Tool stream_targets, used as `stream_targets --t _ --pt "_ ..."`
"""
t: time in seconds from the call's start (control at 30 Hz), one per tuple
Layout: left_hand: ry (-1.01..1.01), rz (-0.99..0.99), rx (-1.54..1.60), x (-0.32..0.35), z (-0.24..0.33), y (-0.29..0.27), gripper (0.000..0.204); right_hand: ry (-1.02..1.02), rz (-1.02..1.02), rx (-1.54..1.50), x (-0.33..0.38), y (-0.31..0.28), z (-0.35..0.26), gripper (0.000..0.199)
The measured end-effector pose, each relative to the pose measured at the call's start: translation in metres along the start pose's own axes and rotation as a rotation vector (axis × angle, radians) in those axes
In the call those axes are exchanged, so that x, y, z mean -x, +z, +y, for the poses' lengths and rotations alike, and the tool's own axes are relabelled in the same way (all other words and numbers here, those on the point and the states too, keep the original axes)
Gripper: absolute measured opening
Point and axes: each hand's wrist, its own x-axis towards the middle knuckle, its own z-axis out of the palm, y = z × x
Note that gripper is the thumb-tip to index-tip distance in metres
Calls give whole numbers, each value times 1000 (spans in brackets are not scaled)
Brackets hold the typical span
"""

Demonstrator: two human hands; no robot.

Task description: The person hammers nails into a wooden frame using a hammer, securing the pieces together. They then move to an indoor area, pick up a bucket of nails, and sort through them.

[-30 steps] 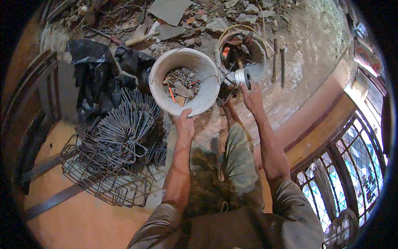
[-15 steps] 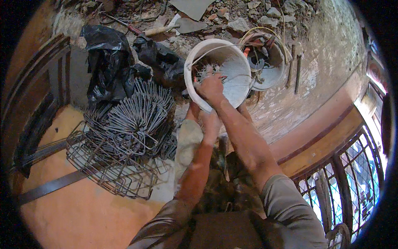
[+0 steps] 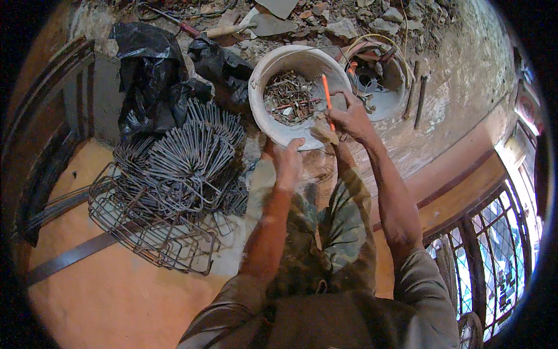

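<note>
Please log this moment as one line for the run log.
left hand: grips near rim of white plastic bucket of rusty nails | right hand: holds thin orange pencil over bucket

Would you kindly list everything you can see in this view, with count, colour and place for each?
white bucket: one, white, centre top, holding rusty nails and metal scraps
orange pencil: one, orange, over the bucket's right side
second bucket: one, grey, right of the white one, with wire and tools inside
bent steel stirrups: a heap, grey, left of centre
wire cage: one, grey, under the heap
black plastic bags: several, black, upper left
rubble: scattered, grey, top edge
window grille: one, dark, lower right
left hand: on the white bucket's near rim
right hand: holding the orange pencil at the rim
</note>
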Motion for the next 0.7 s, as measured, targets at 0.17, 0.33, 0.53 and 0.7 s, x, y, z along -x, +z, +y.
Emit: stream_targets --t 0.17,0.33,0.53,0.7 --pt "41 -66 -29 -9 -7 -7 46 348 -100 -396 29 -27 -18 45" --pt "47 -18 -6 -12 -15 -5 45 308 -11 -602 70 -76 -14 50" --pt "-30 21 32 -17 -14 -7 47 330 274 -532 79 -143 28 54" --pt "49 57 30 -5 -5 7 49 50 270 451 18 -149 104 45"
